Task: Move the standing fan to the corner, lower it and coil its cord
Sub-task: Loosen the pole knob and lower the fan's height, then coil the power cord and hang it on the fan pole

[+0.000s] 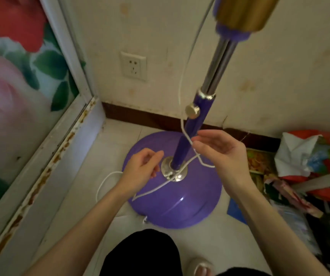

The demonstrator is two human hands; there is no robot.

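Observation:
The standing fan stands in the room's corner on a round purple base [180, 204]. Its purple lower pole [188, 136] carries a gold height knob [192, 111], with a chrome upper tube [218, 66] above; the fan's head is out of view. A thin white cord [182, 92] hangs down beside the pole, runs through my right hand [218, 154], crosses the base and loops onto the floor at the left. My right hand pinches the cord next to the pole. My left hand [142, 170] holds the cord's lower stretch over the base's left side.
A wall socket [134, 65] sits on the back wall left of the pole. A flower-patterned sliding door with a rusty frame [46, 156] closes off the left. Crumpled bags, papers and a grey bar [307, 176] are piled at the right. My knees are at the bottom edge.

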